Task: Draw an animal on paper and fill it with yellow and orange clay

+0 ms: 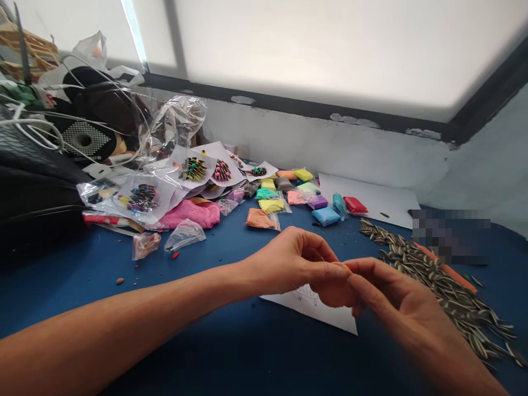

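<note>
My left hand [289, 263] and my right hand [396, 297] meet fingertip to fingertip above the table. Both are closed in a pinch; an orange tint shows where they touch, but whatever lies between the fingers is too small and covered to make out. Beneath them a white sheet of paper [330, 320] with a pencil drawing lies on the blue table [198, 335], partly covered by the hands. Right of my right hand spreads a pile of striped sunflower seeds [454, 302], with an orange strip [449, 268] along its far side. An orange clay packet [262, 219] lies beyond my left hand.
Several coloured clay packets, including a blue one [325, 215] and a red one [355, 205], lie farther back before a white board [379, 195]. Sheets with seed figures [142, 198], a pink cloth [192, 213] and plastic bags [185, 235] lie left. A black bag [37, 203] borders the left.
</note>
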Demonstrator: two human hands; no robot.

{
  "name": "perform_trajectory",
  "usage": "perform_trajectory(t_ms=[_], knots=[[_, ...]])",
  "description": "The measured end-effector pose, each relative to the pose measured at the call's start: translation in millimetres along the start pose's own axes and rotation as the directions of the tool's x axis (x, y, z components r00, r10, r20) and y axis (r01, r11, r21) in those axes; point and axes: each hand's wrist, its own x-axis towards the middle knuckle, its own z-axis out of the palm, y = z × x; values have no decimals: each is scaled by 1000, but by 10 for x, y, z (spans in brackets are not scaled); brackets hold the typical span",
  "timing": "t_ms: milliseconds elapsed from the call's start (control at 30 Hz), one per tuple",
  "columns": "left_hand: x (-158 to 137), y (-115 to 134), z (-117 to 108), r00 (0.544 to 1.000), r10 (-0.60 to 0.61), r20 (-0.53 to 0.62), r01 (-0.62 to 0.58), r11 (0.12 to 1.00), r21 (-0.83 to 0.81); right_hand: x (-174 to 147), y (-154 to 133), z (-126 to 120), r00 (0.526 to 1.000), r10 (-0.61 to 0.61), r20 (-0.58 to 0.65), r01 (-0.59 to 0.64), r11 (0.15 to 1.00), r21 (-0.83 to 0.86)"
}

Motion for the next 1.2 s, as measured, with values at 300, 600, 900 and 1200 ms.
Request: perform_trajectory(t_ms=[300, 600, 900, 1200], knots=[[23, 176, -222, 969, 124, -213, 20, 822, 569, 95, 89, -101, 988, 21, -151, -32, 997, -74], [94, -12, -419, 989, 82, -120, 77, 400, 913, 128, 102, -59, 990, 76, -119, -76, 997, 1], [112, 4, -390, 991, 39, -127, 103, 378, 920, 138, 29, -88, 998, 57, -23, -59, 992, -114], [248, -127, -259, 994, 76, -75, 32, 457, 889, 104, 49, -128, 993, 55, -109, -70, 988, -140]])
